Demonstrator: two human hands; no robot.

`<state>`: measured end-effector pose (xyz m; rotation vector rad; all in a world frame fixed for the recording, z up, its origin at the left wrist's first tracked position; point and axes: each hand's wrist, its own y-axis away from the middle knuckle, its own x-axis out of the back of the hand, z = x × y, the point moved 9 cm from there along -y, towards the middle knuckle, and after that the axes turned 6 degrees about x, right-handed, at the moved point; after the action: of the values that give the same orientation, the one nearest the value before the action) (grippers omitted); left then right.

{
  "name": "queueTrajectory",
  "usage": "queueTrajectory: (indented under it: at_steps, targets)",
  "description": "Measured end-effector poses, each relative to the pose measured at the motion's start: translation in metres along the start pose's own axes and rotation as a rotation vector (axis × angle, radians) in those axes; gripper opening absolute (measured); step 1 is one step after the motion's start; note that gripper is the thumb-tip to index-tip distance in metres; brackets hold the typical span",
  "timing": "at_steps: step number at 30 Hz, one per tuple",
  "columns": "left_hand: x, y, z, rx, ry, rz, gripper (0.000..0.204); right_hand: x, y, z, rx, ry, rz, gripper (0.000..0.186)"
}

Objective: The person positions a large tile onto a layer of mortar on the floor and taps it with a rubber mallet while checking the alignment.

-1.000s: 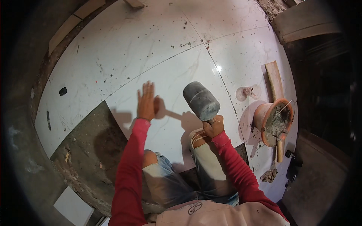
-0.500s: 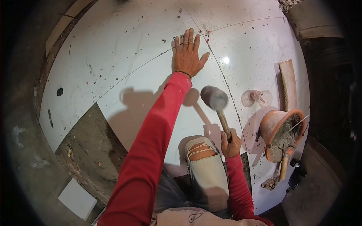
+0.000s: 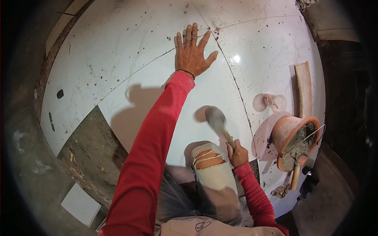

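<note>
My left hand (image 3: 192,53) lies flat with fingers spread on a large white tile (image 3: 189,122), its fingertips over the seam at the tile's far edge. A rubber mallet (image 3: 215,117) with a pale wooden handle is gripped in my right hand (image 3: 238,153), in front of my knee. The mallet's head is slightly blurred and low over the same tile, its shadow right beside it; whether it touches I cannot tell. Dark seams run along the tile's far and right sides.
At right an orange bucket (image 3: 280,133) of wet mortar leans, a wooden tool handle (image 3: 295,177) sticking out. Behind it are a clear cup (image 3: 277,103) and a curved strip (image 3: 303,88). Bare rough ground (image 3: 94,145) and a white tile piece (image 3: 80,204) lie at left.
The mallet head has come down toward the tile and a little left, its shadow now close to it. My left hand has shifted slightly left, fingers spread wider.
</note>
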<state>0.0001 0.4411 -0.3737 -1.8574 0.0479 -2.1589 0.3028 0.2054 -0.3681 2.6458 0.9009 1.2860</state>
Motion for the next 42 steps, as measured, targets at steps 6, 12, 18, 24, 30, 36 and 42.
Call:
queueTrajectory:
  at_steps: [6,12,18,24,30,36,42]
  targets:
    - [-0.001,0.006,0.000,-0.003,-0.026,-0.008,0.071,-0.002,0.015,-0.007,-0.126,-0.068,0.031,0.022]
    - [-0.005,0.029,0.024,0.030,-0.066,-0.049,0.063,0.007,0.016,-0.001,-0.259,-0.184,0.009,0.026]
    - [0.006,0.034,0.031,0.096,0.059,-0.004,0.058,-0.005,0.033,0.019,-0.273,-0.179,0.065,0.026]
    - [0.001,0.046,0.059,-0.158,0.153,-0.108,0.060,-0.020,0.040,0.027,-0.259,-0.225,0.128,0.021]
    - [0.005,0.051,0.056,-0.045,0.226,-0.059,0.065,-0.018,0.040,0.028,-0.234,-0.168,0.154,0.020]
    - [0.000,0.057,0.063,-0.297,0.268,-0.117,0.065,-0.016,0.038,0.023,-0.208,-0.193,0.182,0.019]
    - [0.011,0.045,0.047,-0.078,0.221,-0.063,0.067,-0.015,0.037,0.023,-0.250,-0.212,0.174,0.018]
